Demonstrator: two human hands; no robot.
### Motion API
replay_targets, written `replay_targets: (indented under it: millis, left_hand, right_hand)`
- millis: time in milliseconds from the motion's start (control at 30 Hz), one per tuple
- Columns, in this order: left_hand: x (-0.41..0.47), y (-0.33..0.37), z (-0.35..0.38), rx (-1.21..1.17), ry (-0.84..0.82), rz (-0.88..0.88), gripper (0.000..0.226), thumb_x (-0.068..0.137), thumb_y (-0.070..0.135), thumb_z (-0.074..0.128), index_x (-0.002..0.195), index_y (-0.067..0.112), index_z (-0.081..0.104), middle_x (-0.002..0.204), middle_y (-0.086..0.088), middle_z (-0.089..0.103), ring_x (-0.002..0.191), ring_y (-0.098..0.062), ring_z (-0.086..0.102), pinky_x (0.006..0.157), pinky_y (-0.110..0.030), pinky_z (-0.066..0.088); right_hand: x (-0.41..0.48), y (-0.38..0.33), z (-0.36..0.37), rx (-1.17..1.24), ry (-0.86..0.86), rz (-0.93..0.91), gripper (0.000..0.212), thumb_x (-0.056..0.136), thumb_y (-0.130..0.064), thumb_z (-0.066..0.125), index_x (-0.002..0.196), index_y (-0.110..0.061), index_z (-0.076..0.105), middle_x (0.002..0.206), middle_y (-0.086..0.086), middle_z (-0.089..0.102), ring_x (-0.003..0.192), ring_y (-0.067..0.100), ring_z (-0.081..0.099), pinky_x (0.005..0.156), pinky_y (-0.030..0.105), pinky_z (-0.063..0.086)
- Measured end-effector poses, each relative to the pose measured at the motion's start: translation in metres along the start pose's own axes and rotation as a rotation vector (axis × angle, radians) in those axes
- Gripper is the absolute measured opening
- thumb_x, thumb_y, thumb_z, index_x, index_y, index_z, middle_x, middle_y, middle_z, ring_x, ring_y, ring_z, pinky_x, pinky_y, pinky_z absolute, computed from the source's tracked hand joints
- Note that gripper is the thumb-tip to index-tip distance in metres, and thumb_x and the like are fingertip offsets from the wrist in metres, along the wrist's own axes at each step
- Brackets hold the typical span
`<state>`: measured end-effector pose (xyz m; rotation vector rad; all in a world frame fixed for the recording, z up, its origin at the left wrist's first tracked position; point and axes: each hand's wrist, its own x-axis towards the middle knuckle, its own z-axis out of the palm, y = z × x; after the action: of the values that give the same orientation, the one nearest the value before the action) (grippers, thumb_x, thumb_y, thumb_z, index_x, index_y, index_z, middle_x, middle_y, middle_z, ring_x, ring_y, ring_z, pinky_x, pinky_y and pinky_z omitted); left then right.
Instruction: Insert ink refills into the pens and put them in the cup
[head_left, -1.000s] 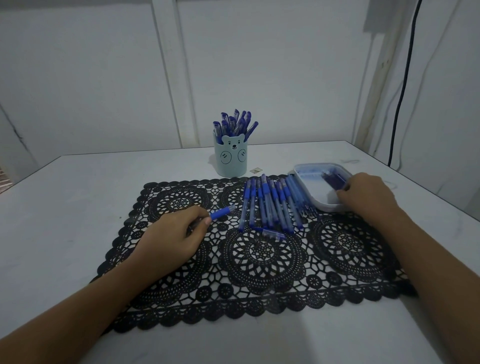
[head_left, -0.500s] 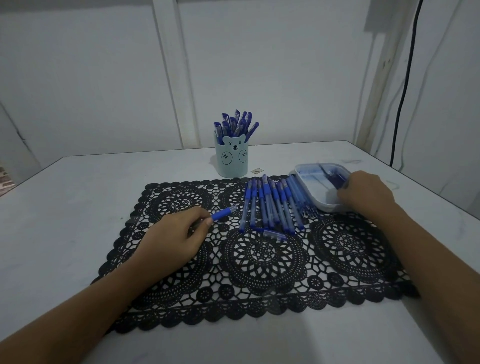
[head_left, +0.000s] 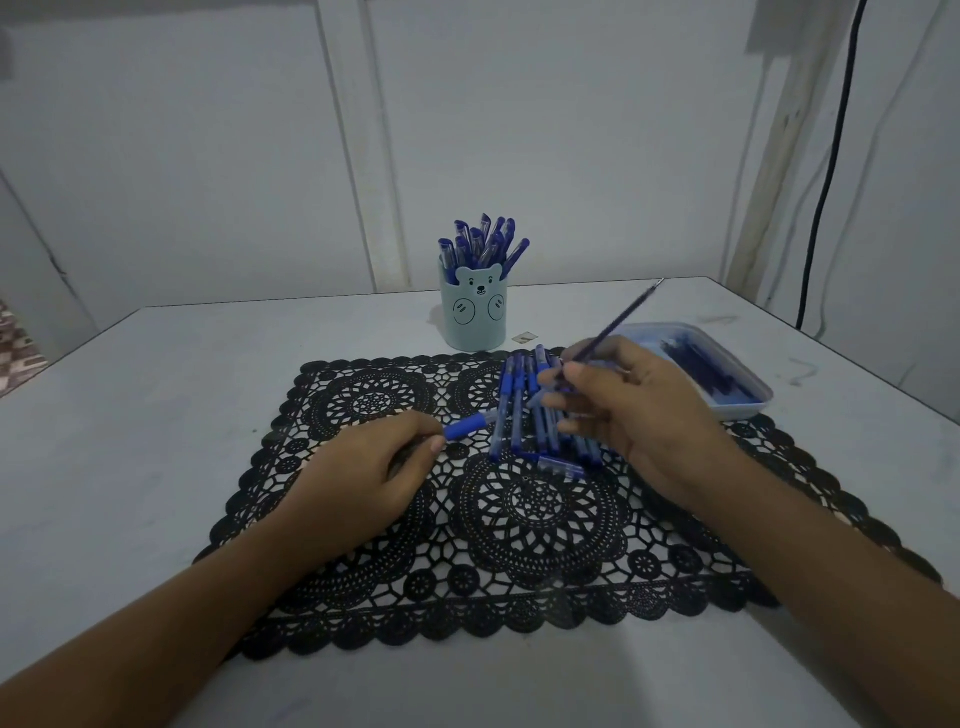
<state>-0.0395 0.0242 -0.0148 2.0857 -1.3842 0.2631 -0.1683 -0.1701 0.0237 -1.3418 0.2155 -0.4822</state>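
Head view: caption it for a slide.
Right hand holds an ink refill; left hand grips a pen on the lace mat.

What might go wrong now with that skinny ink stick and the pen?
The thin refill is pinched only near its lower end by the right hand, so it might bend or slip before reaching the pen in the left hand. The right hand also hovers over the loose pens on the mat, so it might knock them askew.
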Motion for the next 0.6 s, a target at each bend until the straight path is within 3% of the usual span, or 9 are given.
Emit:
replay_targets:
  millis: [233, 400, 600]
  left_hand:
    - [0.000, 0.003, -0.001, -0.016, 0.007, -0.003, 0.019, 0.081, 0.051, 0.032, 0.089, 0.044, 0.047, 0.062, 0.008, 0.057, 0.060, -0.010, 0.052, 0.048, -0.019, 0.039]
    - [0.000, 0.004, -0.001, -0.006, 0.007, 0.021, 0.020, 0.083, 0.049, 0.033, 0.091, 0.041, 0.049, 0.061, 0.008, 0.056, 0.060, -0.013, 0.052, 0.048, -0.022, 0.039]
    - [0.000, 0.006, 0.000, -0.011, 0.011, 0.023, 0.020, 0.083, 0.049, 0.033, 0.092, 0.041, 0.050, 0.062, 0.011, 0.055, 0.061, -0.011, 0.051, 0.050, -0.020, 0.039]
  right_hand:
    - [-0.006, 0.017, 0.018, 0.129, -0.026, 0.010, 0.011, 0.091, -0.001, 0.046, 0.087, -0.011, 0.049, 0.081, 0.011, 0.072, 0.080, 0.023, 0.070, 0.074, 0.033, 0.057]
    - [-0.007, 0.020, 0.019, 0.129, -0.073, 0.026, 0.012, 0.091, -0.002, 0.046, 0.085, -0.011, 0.050, 0.080, 0.012, 0.072, 0.079, 0.022, 0.070, 0.070, 0.029, 0.058]
    - [-0.009, 0.022, 0.018, -0.120, -0.102, 0.028, 0.014, 0.088, -0.010, 0.054, 0.097, -0.012, 0.064, 0.069, -0.002, 0.066, 0.060, 0.007, 0.058, 0.052, 0.018, 0.047]
